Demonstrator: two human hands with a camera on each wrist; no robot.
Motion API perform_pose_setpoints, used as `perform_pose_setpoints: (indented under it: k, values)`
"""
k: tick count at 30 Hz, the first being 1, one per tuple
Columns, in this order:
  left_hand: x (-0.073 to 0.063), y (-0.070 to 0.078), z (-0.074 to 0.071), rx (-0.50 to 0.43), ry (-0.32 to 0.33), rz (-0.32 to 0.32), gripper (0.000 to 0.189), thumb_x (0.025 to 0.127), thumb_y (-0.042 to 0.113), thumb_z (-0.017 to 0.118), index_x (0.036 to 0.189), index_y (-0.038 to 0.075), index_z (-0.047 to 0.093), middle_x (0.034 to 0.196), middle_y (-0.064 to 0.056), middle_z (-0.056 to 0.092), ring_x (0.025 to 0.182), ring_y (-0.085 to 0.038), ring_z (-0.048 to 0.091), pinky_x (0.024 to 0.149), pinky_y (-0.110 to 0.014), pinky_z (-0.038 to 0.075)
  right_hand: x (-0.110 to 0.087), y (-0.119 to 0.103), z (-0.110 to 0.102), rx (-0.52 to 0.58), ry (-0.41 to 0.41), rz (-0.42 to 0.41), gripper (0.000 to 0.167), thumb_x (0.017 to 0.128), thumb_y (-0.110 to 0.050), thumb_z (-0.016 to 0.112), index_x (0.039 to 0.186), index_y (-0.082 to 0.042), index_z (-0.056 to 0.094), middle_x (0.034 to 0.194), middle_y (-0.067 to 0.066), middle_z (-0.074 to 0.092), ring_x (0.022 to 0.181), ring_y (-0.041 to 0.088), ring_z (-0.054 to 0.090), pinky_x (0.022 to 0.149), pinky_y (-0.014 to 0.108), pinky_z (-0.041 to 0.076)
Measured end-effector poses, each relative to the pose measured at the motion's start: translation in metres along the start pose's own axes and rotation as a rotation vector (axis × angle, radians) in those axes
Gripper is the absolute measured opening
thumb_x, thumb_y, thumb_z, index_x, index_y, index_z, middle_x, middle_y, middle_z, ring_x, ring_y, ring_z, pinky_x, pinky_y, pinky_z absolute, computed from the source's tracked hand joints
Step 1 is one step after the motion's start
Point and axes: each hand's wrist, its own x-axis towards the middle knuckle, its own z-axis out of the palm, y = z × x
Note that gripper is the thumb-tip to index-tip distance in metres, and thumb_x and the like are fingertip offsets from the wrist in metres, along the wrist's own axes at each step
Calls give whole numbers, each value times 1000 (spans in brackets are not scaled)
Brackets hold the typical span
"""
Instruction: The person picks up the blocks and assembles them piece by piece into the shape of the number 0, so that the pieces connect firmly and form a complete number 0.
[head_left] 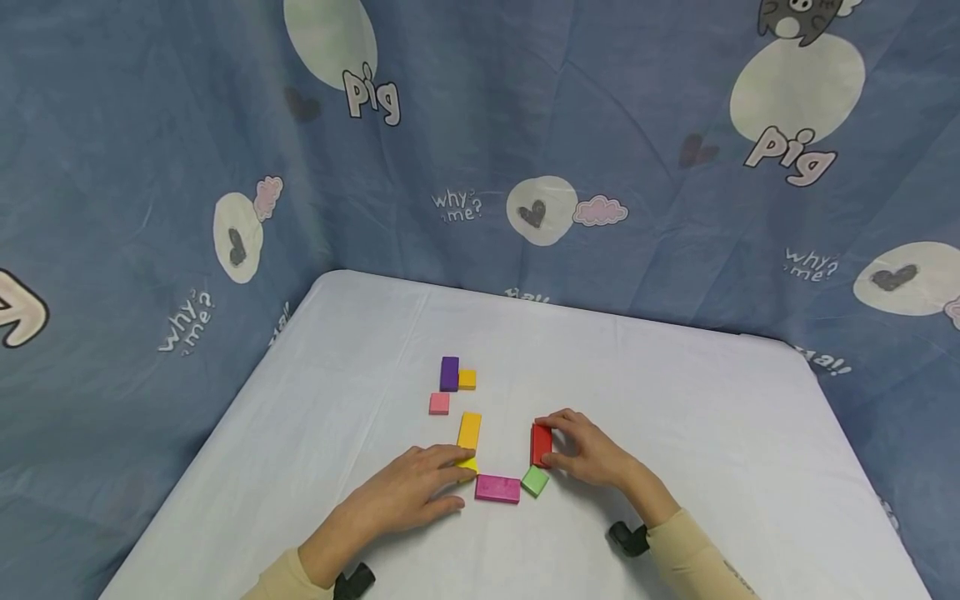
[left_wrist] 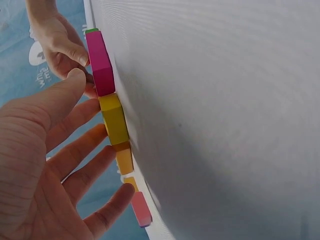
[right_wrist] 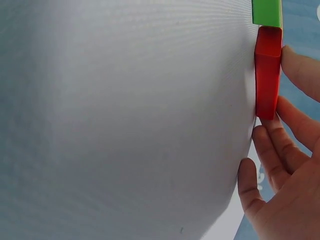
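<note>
My left hand (head_left: 405, 493) lies with fingers extended over a bright yellow block (left_wrist: 114, 119), partly hiding it in the head view. Beyond it, an orange-yellow block (head_left: 469, 429) continues the line. A magenta block (head_left: 497, 489) lies crosswise at the near end, just right of the left fingertips. My right hand (head_left: 588, 450) holds a red block (head_left: 541, 444) by its two ends, thumb at the near end and index finger at the far end. Touching the red block's near end is a small green block (head_left: 535, 481), turned at an angle beside the magenta one.
Farther back on the white table (head_left: 675, 400) lie a purple block (head_left: 449, 374), a small orange-yellow block (head_left: 467, 380) against it and a small pink block (head_left: 439, 404). A blue printed curtain (head_left: 637, 250) hangs behind and along the sides.
</note>
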Motion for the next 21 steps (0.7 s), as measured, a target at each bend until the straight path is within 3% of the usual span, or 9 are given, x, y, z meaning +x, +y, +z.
perform_pose_setpoints:
  k: [12, 17, 21]
  values:
    - [0, -1, 1, 1, -4, -5, 39, 93, 36, 66, 127, 18, 67, 142, -1, 51, 129, -18, 46, 97, -41, 44, -1, 1, 2, 4, 10, 0, 52, 90, -22, 71, 137, -10, 55, 127, 4, 53, 121, 27, 46, 100, 52, 40]
    - [0, -1, 1, 2, -7, -5, 39, 94, 37, 65, 128, 18, 66, 142, 0, 51, 130, -18, 46, 97, -41, 44, -8, -5, 4, -33, 82, -16, 53, 92, -27, 69, 139, -7, 53, 131, 5, 53, 123, 26, 48, 102, 51, 40]
    - [0, -1, 0, 5, -9, -4, 39, 94, 37, 65, 128, 18, 66, 142, -1, 51, 129, -18, 46, 97, -41, 44, -19, -16, 6, -174, 174, -43, 51, 90, -31, 70, 136, -10, 57, 130, 5, 54, 121, 25, 51, 98, 48, 44]
